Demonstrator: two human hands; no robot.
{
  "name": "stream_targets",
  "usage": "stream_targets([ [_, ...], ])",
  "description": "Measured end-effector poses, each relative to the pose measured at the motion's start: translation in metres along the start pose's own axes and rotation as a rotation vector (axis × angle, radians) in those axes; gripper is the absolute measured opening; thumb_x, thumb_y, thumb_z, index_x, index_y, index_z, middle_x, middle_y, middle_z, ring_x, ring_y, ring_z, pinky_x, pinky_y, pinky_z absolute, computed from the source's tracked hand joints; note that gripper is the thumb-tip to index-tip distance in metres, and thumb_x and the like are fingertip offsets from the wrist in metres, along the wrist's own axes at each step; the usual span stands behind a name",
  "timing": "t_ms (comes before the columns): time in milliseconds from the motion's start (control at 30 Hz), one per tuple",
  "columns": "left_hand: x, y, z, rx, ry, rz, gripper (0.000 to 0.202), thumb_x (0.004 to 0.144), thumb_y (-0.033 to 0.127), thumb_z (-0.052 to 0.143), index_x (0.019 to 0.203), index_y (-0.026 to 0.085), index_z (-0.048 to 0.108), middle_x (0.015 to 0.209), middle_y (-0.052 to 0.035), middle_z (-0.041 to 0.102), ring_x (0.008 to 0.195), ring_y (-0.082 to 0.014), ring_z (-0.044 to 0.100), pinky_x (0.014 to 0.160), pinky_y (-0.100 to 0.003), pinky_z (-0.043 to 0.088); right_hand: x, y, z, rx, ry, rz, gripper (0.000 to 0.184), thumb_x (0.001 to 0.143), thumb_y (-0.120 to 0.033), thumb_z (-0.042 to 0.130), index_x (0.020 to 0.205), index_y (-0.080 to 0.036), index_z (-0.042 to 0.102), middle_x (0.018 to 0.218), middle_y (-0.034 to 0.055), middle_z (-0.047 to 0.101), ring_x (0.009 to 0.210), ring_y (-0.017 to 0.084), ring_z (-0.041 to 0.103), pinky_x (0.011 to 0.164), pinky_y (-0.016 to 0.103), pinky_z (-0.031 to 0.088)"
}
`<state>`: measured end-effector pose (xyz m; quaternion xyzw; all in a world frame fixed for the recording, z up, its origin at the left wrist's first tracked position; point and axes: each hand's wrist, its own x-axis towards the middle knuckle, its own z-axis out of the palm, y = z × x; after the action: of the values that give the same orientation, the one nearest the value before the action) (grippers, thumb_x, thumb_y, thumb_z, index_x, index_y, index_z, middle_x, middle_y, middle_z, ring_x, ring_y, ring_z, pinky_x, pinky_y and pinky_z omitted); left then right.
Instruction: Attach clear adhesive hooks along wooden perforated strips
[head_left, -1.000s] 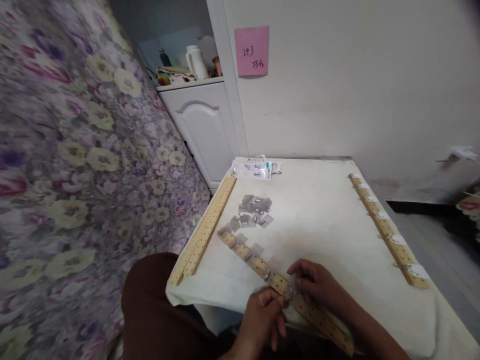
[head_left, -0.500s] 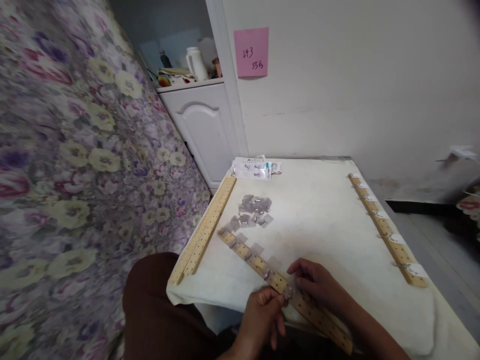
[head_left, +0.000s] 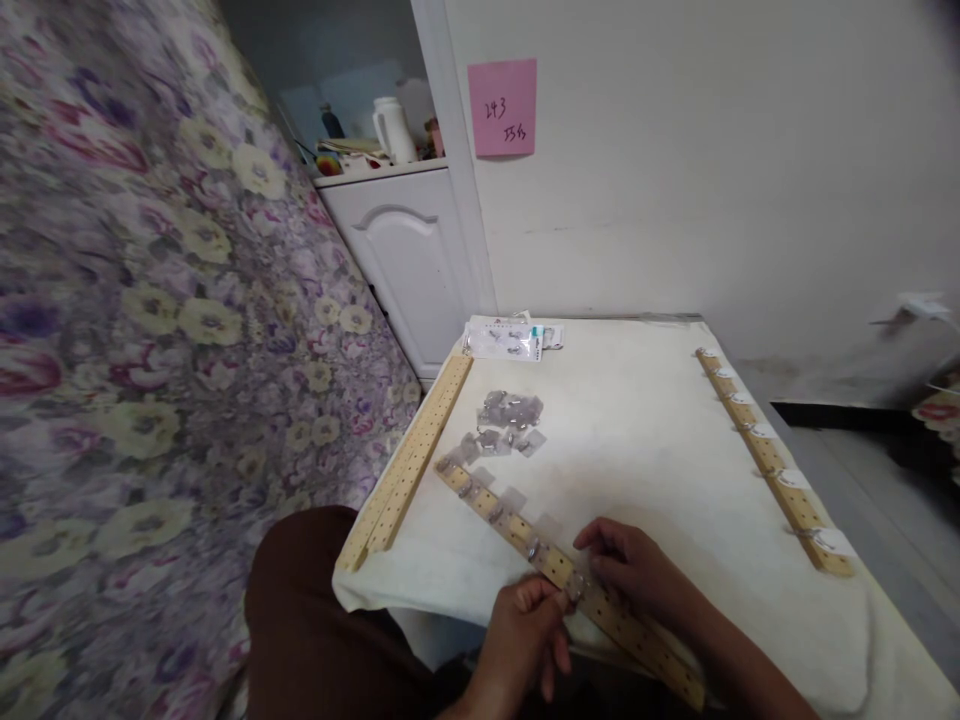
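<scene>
Strip (head_left: 556,566) — tan-yellow, dark-dotted | fabric (head_left: 172,300) — purple-grey floral | pink note (head_left: 502,108) | cream tablecloth (head_left: 630,420)

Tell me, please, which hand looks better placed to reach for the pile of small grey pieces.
Right, probably: the right hand lies nearer the pile of small grey pieces, while the left hand appears occupied, thumb and finger pinched at the edge of the holed strip.

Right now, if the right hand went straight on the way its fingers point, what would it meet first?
Probably the clear tab jutting from the holed yellowish strip, just ahead of the right hand; its height above them is hard to judge.
</scene>
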<state>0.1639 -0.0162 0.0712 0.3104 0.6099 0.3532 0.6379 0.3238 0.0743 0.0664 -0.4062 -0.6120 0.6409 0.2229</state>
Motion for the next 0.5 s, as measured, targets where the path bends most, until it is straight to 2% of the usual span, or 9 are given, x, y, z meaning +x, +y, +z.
stream_targets([
  [500,0.0002,-0.0021,-0.0017,0.007,-0.006,0.01,0.046,0.068,0.064,0.058,0.075,0.018,0.052,0.037,0.0042,0.056,0.021,-0.0075,0.037,0.028,-0.018,0.018,0.0005,0.0015,-0.0007,0.043,-0.034,0.016,0.02,0.069,-0.016,0.05,0.088,-0.019,0.056,0.054,-0.0089,0.047,0.039,0.007,0.045,0.04,0.02,0.033],
])
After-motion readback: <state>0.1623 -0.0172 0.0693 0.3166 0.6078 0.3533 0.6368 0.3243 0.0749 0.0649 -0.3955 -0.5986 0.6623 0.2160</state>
